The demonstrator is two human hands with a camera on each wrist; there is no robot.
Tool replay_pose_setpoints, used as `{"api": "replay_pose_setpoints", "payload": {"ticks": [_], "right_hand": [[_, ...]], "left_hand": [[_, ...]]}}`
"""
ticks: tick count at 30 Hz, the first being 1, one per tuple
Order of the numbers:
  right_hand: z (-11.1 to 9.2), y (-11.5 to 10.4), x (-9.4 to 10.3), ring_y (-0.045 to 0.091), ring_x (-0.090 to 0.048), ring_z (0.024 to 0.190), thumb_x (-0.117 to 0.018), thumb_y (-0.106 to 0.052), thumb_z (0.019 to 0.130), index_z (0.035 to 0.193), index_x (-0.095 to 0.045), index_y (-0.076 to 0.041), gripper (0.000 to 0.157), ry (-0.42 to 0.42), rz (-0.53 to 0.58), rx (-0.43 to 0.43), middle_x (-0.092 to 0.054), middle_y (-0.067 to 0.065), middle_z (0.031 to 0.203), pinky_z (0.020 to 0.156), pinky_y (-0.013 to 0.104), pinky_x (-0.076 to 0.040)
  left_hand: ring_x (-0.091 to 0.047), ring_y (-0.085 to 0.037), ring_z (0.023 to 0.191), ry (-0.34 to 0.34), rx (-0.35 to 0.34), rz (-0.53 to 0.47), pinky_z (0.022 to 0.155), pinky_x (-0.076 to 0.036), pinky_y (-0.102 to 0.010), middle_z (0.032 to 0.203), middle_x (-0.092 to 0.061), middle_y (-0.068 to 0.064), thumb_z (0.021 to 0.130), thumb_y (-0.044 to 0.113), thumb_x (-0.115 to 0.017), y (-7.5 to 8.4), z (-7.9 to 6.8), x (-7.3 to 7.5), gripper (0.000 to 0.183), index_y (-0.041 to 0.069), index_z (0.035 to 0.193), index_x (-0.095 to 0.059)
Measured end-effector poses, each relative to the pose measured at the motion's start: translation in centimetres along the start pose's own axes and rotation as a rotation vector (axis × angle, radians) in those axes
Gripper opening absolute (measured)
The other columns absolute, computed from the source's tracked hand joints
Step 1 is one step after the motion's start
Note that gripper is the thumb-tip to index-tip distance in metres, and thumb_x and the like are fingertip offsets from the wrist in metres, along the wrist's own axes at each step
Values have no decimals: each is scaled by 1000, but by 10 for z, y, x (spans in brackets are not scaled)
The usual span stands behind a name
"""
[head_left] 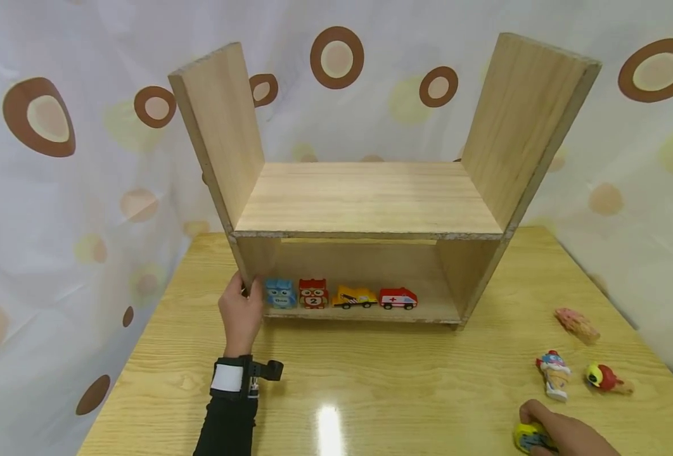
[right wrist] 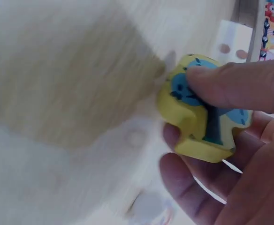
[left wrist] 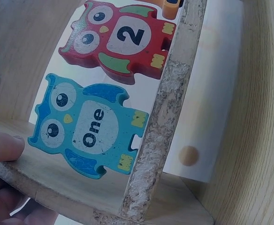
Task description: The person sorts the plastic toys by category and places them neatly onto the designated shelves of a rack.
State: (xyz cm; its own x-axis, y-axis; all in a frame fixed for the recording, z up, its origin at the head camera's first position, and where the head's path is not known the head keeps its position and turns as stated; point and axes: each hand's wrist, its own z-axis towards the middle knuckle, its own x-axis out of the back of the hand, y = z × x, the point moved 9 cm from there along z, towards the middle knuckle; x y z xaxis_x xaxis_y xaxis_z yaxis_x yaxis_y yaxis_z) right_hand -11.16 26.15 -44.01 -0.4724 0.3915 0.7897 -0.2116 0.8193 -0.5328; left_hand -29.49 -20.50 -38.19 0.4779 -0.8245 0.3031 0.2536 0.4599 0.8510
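Note:
My left hand (head_left: 242,316) grips the left side panel of a wooden shelf (head_left: 365,196), thumb on the inner face and fingers outside. Just beside the thumb stands a blue owl block (left wrist: 87,126) marked "One". A red owl block (left wrist: 120,37) with a "2" comes after it, then a yellow toy truck (head_left: 354,297) and a red-and-white toy ambulance (head_left: 398,298), all on the lower level. At the lower right, my right hand (head_left: 567,434) pinches a yellow tree-shaped block (right wrist: 198,126) with blue patches, its thumb over the painted face.
On the table's right side lie a pink toy (head_left: 577,325), an ice-cream-cone toy (head_left: 555,375) and a red-and-yellow toy (head_left: 607,378). The upper board (head_left: 367,196) of the shelf sits between two tall side panels. Behind is a spotted cloth (head_left: 393,38).

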Motion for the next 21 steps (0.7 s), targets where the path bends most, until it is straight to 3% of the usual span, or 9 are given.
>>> {"api": "replay_pose_setpoints", "payload": {"ticks": [2,3,5,9,12,16,21], "right_hand": [[6,-7,4,-2,-43,68,-64,-25,91,119,-48,-8,37,38,-24,36,-59,-1,89,56,26,-38],[12,-1,1,0,-44,71,-65,-25,90,123,-49,-5,42,85,-62,56,-61,1,94,57,27,-40],[22,1,1,5,-50,77,-66,-24,89,130,-51,-7,46,174,-104,129,-64,6,100,58,30,-43],[36,-33,11,13,-60,92,-70,-15,85,123,-58,-12,40,374,-171,197,-66,3,111,68,33,-51],[44,-61,16,17,-62,98,-69,-13,84,119,-59,-14,36,408,-153,180,-65,-1,114,74,35,-53],[55,-83,21,8,-60,90,-70,-15,85,113,-59,-17,30,411,-95,203,-64,-6,108,70,32,-52],[68,-107,43,3,-51,80,-76,-11,78,107,-60,-19,34,572,-91,284,-59,-9,96,62,27,-48]], "left_hand": [[-65,-32,95,-6,-3,-1,78,-54,-53,110,-68,-23,94,20,-58,-1,0,-1,28,2,114,-63],[-65,-32,95,-7,-4,-4,78,-54,-53,110,-68,-23,94,20,-57,-1,0,-2,28,2,114,-63],[-65,-32,96,-4,-8,-8,79,-54,-53,110,-68,-23,94,20,-57,-1,1,-2,28,2,114,-63],[-65,-33,98,-1,-5,-19,81,-54,-54,110,-68,-23,94,20,-58,-1,0,-1,27,2,114,-63],[-64,-34,100,-9,2,-18,83,-53,-54,112,-67,-23,94,19,-59,-2,-1,-2,28,1,114,-63],[-65,-33,98,-13,5,-16,82,-54,-54,111,-68,-23,94,19,-59,-3,-3,-2,28,1,115,-62],[-64,-33,100,-4,-1,-19,83,-53,-54,113,-67,-23,94,18,-58,-1,-1,-1,28,1,116,-62]]}}
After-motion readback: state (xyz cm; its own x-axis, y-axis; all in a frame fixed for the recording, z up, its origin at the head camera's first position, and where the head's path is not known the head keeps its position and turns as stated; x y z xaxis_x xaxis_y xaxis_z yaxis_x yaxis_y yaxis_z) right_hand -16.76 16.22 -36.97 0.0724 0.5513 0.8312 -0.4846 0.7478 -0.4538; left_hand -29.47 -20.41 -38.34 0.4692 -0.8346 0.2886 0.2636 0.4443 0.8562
